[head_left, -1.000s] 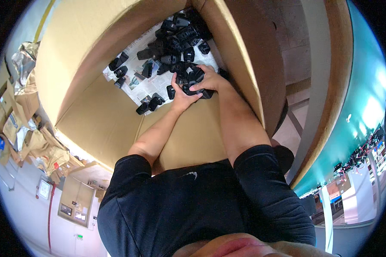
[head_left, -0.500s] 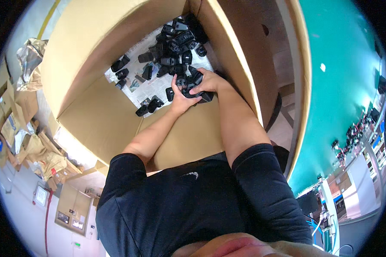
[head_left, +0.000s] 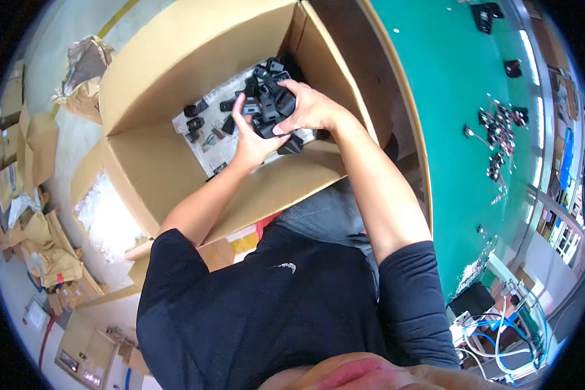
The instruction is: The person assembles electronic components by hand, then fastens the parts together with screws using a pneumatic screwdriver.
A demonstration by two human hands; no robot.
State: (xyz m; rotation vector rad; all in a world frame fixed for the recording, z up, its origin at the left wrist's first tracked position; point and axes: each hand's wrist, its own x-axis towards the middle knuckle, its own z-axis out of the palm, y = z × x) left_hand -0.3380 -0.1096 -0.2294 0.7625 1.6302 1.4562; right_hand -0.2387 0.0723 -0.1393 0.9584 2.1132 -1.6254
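Both hands are inside a large open carton, the left hand (head_left: 251,142) and the right hand (head_left: 313,110) curved toward each other with fingers spread, holding a clump of black plastic parts (head_left: 266,107) between them. The carton's right wall (head_left: 335,62) rises close beside the right hand and forearm, while its left wall (head_left: 153,166) stands well apart from the left hand, leaving wider room on that side. Both forearms cross the near wall (head_left: 240,211), whose rim lies on the person's side of the hands; the far wall (head_left: 205,62) stands beyond them.

More black parts (head_left: 273,66) crowd just past the fingertips, and a few loose parts (head_left: 195,123) lie left of the left hand. Another dark part (head_left: 291,144) sits just below the thumbs. Printed paper (head_left: 205,153) lines the bottom beneath the hands.

Right of the hands, outside the carton, a green worktop (head_left: 448,169) carries a pile of wired pieces (head_left: 500,130). Far left of the hands, crumpled brown paper (head_left: 88,71) and cardboard (head_left: 52,253) lie about the grey floor (head_left: 153,14).
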